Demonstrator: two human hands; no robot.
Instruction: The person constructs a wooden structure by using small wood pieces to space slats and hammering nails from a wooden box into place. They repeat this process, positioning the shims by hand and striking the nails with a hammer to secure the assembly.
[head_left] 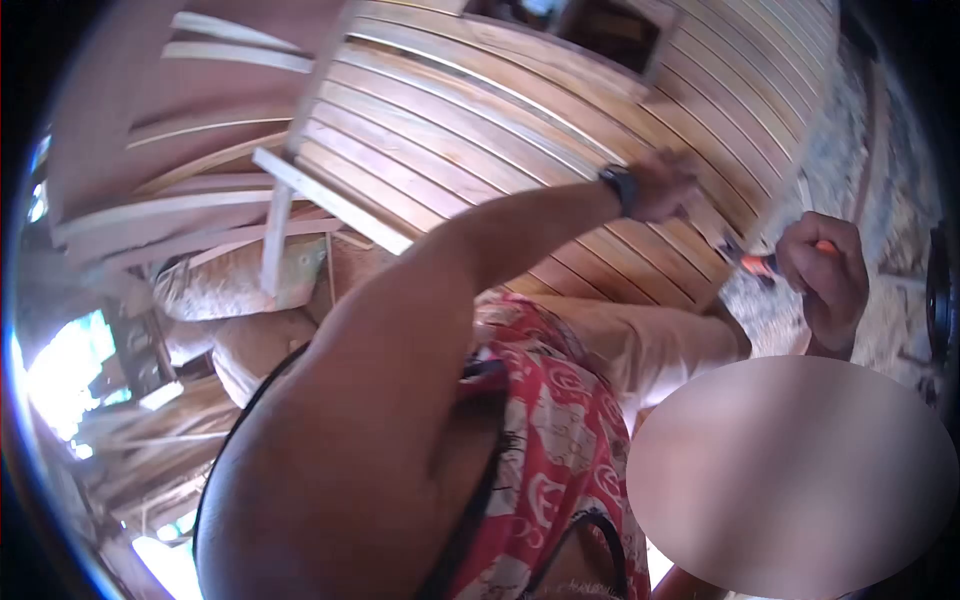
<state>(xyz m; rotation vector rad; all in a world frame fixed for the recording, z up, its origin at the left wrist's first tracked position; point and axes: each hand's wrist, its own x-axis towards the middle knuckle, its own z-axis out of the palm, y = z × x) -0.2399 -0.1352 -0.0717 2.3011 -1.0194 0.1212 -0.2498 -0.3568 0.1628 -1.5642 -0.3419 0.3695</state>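
Note:
My left hand point(662, 187), with a dark watch on its wrist, is over the slatted wooden panel point(420, 130). Its fingers look apart, though their tips are blurred. To the right, my right hand point(825, 265) is closed around an orange-and-black-handled tool point(758, 265). The tool's metal end points toward the panel's edge, just below my left hand. The exact kind of tool is too blurred to tell.
A rectangular opening point(605, 35) is cut in the panel near the top. Pale wooden strips point(335, 200) stick out at its left end, above stuffed sacks point(245, 280). A rough stone-like surface point(800, 190) lies right. A blurred oval covers the lower right.

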